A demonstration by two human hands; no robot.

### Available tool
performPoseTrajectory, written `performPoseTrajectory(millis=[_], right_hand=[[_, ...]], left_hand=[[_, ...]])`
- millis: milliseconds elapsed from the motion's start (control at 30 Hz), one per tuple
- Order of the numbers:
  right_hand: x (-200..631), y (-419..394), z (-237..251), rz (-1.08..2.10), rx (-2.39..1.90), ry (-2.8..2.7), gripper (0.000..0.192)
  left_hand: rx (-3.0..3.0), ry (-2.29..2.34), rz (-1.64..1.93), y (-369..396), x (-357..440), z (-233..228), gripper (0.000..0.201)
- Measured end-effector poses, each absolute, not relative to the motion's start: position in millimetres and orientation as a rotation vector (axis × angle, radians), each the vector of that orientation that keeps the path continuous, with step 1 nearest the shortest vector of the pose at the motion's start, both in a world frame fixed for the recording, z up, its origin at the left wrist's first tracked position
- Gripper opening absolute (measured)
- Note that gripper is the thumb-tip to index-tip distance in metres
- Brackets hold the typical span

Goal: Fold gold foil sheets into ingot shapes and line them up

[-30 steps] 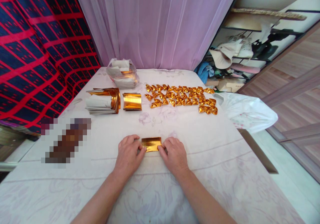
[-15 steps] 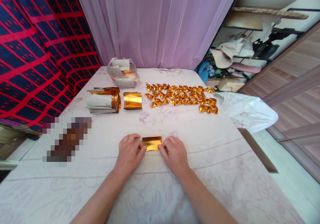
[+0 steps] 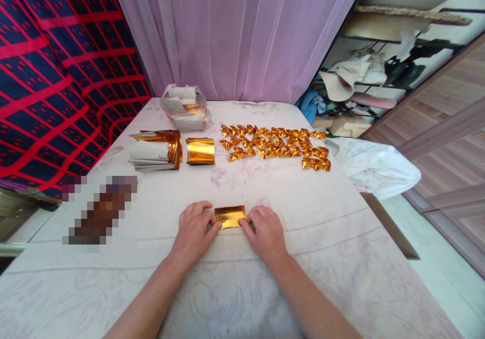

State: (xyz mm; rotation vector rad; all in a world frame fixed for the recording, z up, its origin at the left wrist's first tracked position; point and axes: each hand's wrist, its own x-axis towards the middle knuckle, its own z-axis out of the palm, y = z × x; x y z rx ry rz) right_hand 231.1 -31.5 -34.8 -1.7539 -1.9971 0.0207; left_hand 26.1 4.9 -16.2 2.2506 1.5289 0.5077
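A small rectangle of shiny gold foil paper lies in front of me near the middle of the table. My left hand grips its left end, thumb at the near corner and fingers curled beside it. At the right end, my right hand pinches the near corner the same way. Parts of the fingertips are hidden under the hands. Farther off stands a short stack of curved gold foil sheets, next to a bigger bundle of foil-backed papers. Several folded gold foil pieces sit in rows to the right.
A clear plastic bag of papers stands at the table's back left. Something pixelated lies at left on the floral tablecloth. A white plastic bag hangs by the right edge. Beyond are a purple curtain and a loaded shelf.
The view has shifted very slightly. Both hands keep the same hold on the gold foil paper, and nothing else has visibly moved.
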Motion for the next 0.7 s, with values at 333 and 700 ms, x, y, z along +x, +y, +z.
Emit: performPoseTrajectory(millis=[333, 700], right_hand=[[230.7, -31.1, -34.3, 0.042, -1.769, -1.988, 0.02], [230.5, -31.6, -33.8, 0.068, -1.768, -1.963, 0.014]], left_hand=[[2.235, 1.533, 0.456, 5.5, 28.0, -10.3, 0.011], [2.235, 1.499, 0.449, 7.4, 25.5, -12.7, 0.012]])
